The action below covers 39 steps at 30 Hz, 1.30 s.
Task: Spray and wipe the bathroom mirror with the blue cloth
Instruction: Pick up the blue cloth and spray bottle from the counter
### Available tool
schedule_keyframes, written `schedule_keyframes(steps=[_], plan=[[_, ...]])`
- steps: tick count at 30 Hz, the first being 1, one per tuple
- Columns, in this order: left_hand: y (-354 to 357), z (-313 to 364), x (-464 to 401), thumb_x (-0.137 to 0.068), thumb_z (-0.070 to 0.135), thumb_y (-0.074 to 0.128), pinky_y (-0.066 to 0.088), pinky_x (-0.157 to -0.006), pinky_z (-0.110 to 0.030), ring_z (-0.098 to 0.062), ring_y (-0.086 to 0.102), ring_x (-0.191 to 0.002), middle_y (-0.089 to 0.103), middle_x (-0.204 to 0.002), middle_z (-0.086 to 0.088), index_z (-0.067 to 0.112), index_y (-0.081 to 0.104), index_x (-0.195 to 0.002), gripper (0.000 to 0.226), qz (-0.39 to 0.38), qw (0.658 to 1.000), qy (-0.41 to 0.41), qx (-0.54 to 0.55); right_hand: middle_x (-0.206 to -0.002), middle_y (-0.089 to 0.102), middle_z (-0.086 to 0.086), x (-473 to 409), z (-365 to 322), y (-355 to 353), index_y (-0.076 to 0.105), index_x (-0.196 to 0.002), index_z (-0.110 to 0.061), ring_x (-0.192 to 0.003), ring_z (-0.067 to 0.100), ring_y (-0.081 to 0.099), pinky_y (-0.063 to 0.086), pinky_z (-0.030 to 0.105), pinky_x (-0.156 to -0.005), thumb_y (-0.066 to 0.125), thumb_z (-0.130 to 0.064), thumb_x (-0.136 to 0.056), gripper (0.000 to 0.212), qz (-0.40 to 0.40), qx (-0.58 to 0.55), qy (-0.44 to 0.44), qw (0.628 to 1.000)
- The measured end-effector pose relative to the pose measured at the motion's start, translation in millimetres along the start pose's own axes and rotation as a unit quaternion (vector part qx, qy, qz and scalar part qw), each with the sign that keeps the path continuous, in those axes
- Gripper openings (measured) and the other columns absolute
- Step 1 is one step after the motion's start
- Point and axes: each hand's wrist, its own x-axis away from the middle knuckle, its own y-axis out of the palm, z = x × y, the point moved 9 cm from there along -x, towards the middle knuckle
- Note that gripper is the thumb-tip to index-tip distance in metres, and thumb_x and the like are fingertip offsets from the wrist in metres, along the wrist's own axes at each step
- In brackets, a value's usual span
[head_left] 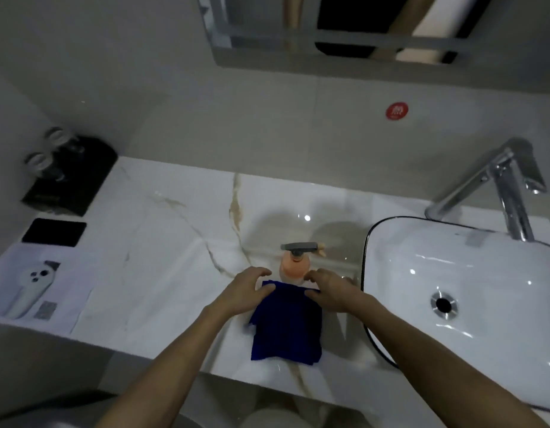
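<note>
A dark blue cloth lies folded on the white marble counter, near its front edge. An orange spray bottle with a grey trigger head stands upright just behind the cloth. My left hand rests on the cloth's far left corner, fingers curled and apart. My right hand touches the cloth's far right corner beside the bottle, thumb and fingers pinching at the edge. The mirror hangs on the wall above, only its lower part showing.
A white basin with a chrome tap sits to the right. At the left stand a black tray with two capped glasses, a black card and a printed sheet. A red sticker marks the wall.
</note>
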Motion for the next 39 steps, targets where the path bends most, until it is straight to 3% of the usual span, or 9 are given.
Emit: schedule_keyframes(steps=[2, 7, 12, 18, 25, 29, 32, 36, 39], plan=[[11, -3, -15, -0.096, 0.039, 0.055, 0.034, -0.102, -0.021, -0.015, 0.046, -0.128, 0.047, -0.144, -0.001, 0.017, 0.047, -0.141, 0.051, -0.036, 0.999, 0.025, -0.025, -0.148, 0.045, 0.011, -12, 14, 8, 0.040, -0.148, -0.017, -0.130, 0.028, 0.048, 0.042, 0.038, -0.107, 0.052, -0.030, -0.102, 0.050, 0.005, -0.004, 0.044, 0.999], [40, -8, -44, -0.095, 0.042, 0.053, 0.034, -0.111, -0.039, -0.023, 0.038, -0.136, 0.041, -0.149, -0.003, 0.018, 0.042, -0.145, 0.056, -0.123, 0.981, 0.083, -0.122, -0.142, 0.045, 0.014, -29, 32, 29, 0.045, -0.141, -0.012, -0.125, 0.034, 0.049, 0.040, 0.041, -0.105, 0.050, -0.023, -0.101, 0.042, 0.009, 0.032, 0.091, 0.995], [50, -4, -60, -0.098, 0.035, 0.050, 0.038, -0.102, -0.039, -0.030, 0.043, -0.124, 0.052, -0.136, -0.010, 0.016, 0.047, -0.140, 0.047, -0.099, 0.976, 0.097, -0.169, -0.137, 0.046, 0.016, -35, 36, 40, 0.042, -0.144, -0.011, -0.122, 0.033, 0.052, 0.045, 0.039, -0.103, 0.052, -0.016, -0.100, 0.045, 0.007, 0.032, 0.096, 0.995], [52, -9, -57, -0.096, 0.027, 0.054, 0.043, -0.094, -0.035, -0.027, 0.047, -0.117, 0.053, -0.125, -0.011, 0.013, 0.059, -0.126, 0.034, -0.092, 0.976, 0.096, -0.175, -0.131, 0.047, 0.013, -29, 29, 35, 0.058, -0.131, -0.010, -0.123, 0.030, 0.048, 0.044, 0.035, -0.104, 0.053, -0.016, -0.097, 0.035, 0.043, 0.035, 0.078, 0.995], [35, -5, 0, -0.092, 0.026, 0.058, 0.045, -0.080, -0.024, -0.011, 0.052, -0.094, 0.054, -0.104, 0.005, 0.020, 0.060, -0.107, 0.017, -0.064, 0.981, 0.166, -0.072, -0.112, 0.057, 0.006, 25, 5, 28, 0.063, -0.112, -0.011, -0.100, 0.023, 0.059, 0.049, 0.028, -0.086, 0.052, -0.014, -0.097, 0.020, 0.114, -0.040, -0.017, 0.993], [52, -16, 45, -0.086, 0.031, 0.057, 0.041, -0.078, -0.020, -0.004, 0.048, -0.090, 0.058, -0.101, 0.009, 0.024, 0.061, -0.103, 0.019, -0.033, 0.975, 0.204, -0.082, -0.116, 0.058, 0.002, 64, -3, 56, 0.062, -0.115, -0.016, -0.105, 0.018, 0.054, 0.050, 0.034, -0.092, 0.051, -0.022, -0.097, 0.022, 0.128, 0.023, -0.085, 0.988], [75, -21, 67, -0.083, 0.033, 0.057, 0.034, -0.079, -0.016, -0.006, 0.050, -0.091, 0.062, -0.102, 0.009, 0.025, 0.062, -0.099, 0.019, -0.021, 0.965, 0.227, -0.128, -0.108, 0.065, 0.006, 82, -10, 82, 0.064, -0.107, -0.014, -0.096, 0.023, 0.061, 0.056, 0.038, -0.081, 0.050, -0.022, -0.092, 0.023, 0.146, 0.071, -0.126, 0.979], [93, -28, 75, -0.080, 0.035, 0.057, 0.042, -0.082, -0.024, -0.015, 0.056, -0.093, 0.064, -0.100, 0.007, 0.025, 0.061, -0.097, 0.020, -0.001, 0.959, 0.228, -0.169, -0.102, 0.065, 0.009, 82, -6, 109, 0.065, -0.102, -0.013, -0.095, 0.029, 0.062, 0.056, 0.044, -0.079, 0.056, -0.018, -0.088, 0.018, 0.148, 0.108, -0.142, 0.973], [95, -28, 70, -0.080, 0.047, 0.057, 0.046, -0.084, -0.030, -0.014, 0.053, -0.095, 0.062, -0.102, 0.008, 0.026, 0.061, -0.098, 0.028, -0.015, 0.959, 0.217, -0.183, -0.104, 0.066, 0.006, 77, -9, 108, 0.066, -0.104, -0.016, -0.097, 0.027, 0.061, 0.054, 0.044, -0.083, 0.052, -0.035, -0.090, 0.027, 0.124, 0.121, -0.137, 0.975]])
